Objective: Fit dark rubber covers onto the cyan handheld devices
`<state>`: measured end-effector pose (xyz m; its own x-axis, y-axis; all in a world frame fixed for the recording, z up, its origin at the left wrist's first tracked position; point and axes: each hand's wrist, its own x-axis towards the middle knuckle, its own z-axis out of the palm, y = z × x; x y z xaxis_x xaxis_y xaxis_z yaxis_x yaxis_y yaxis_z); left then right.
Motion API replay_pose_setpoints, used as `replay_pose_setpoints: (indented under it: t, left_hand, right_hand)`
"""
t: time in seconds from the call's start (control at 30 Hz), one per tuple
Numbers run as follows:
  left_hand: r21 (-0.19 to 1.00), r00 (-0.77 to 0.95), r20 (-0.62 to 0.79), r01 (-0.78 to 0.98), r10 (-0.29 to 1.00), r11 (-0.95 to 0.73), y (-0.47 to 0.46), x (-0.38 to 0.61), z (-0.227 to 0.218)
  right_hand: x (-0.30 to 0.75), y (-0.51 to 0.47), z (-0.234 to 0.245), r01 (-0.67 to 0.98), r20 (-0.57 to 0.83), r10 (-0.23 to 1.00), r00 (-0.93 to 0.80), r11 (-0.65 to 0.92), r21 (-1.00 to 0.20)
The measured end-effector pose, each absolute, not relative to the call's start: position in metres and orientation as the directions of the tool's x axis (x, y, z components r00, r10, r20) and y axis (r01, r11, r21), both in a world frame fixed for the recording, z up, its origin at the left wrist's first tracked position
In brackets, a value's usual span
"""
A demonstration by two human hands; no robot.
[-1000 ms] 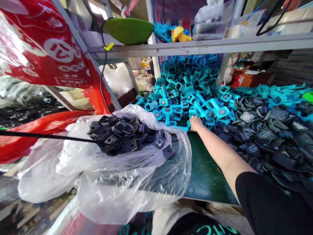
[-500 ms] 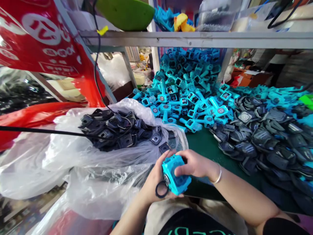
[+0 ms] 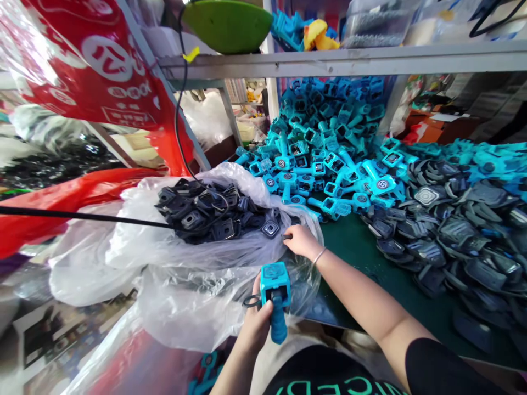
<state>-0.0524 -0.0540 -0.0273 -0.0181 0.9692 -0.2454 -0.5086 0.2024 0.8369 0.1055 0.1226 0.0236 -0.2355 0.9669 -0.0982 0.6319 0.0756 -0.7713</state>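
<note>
The left hand (image 3: 256, 325) is low in the middle of the view, fingers wrapped tight round the stem of a cyan part (image 3: 276, 296) and holding it upright, its square head on top. A black ring (image 3: 251, 300) sits at the left side of that head, just above the thumb; whether it is fixed to the part I cannot tell.

The right hand (image 3: 301, 241) reaches forward to the mouth of a clear bag (image 3: 164, 274), fingers drawn narrow, the tips pinched on a small black piece (image 3: 287, 237) at the near right edge of the heap of black parts (image 3: 206, 211) inside the bag. A thin bracelet shows at the wrist.

The bag slumps over the left end of a green mat (image 3: 362, 258). Behind the mat rises a cyan pile (image 3: 325, 137) of parts like the one held, and to the right lies a dark pile (image 3: 453, 225) of flat covers, the two meeting and mixing at their edges.

A black rod (image 3: 82, 215) runs in from the left across the bag. Above, a grey shelf (image 3: 349, 60) carries a green bowl (image 3: 228, 24), and a cable (image 3: 176, 120) hangs from beside it down into the bag. Red plastic sheet (image 3: 82, 71) with white print fills the upper left.
</note>
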Motion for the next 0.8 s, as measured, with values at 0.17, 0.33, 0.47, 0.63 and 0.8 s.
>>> replay_pose_setpoints:
  t: [0.17, 0.33, 0.47, 0.63, 0.8]
  left_hand:
    - [0.730, 0.051, -0.282, -0.637, 0.958, 0.248, -0.041, -0.046, -0.021]
    - [0.635, 0.198, -0.268, -0.700, 0.943, 0.327, -0.024, -0.027, -0.011]
    - [0.677, 0.241, -0.264, -0.643, 0.934, 0.357, -0.017, -0.006, -0.008]
    - [0.754, 0.153, -0.247, -0.589, 0.957, 0.289, -0.020, 0.026, -0.001]
    - [0.876, 0.096, -0.200, -0.428, 0.975, 0.222, -0.028, 0.040, 0.000]
  right_hand:
    - [0.147, 0.111, 0.025, 0.356, -0.142, 0.962, -0.231, -0.052, -0.933]
    - [0.177, 0.046, 0.029, 0.113, -0.200, 0.938, -0.282, -0.174, -0.978]
    - [0.194, -0.005, 0.038, 0.050, -0.127, 0.960, -0.250, -0.118, -0.992]
    - [0.199, -0.035, 0.053, 0.483, 0.355, 0.909, -0.220, 0.418, -0.770]
    - [0.198, -0.036, 0.053, 0.611, 0.490, 0.796, -0.355, 0.594, -0.522]
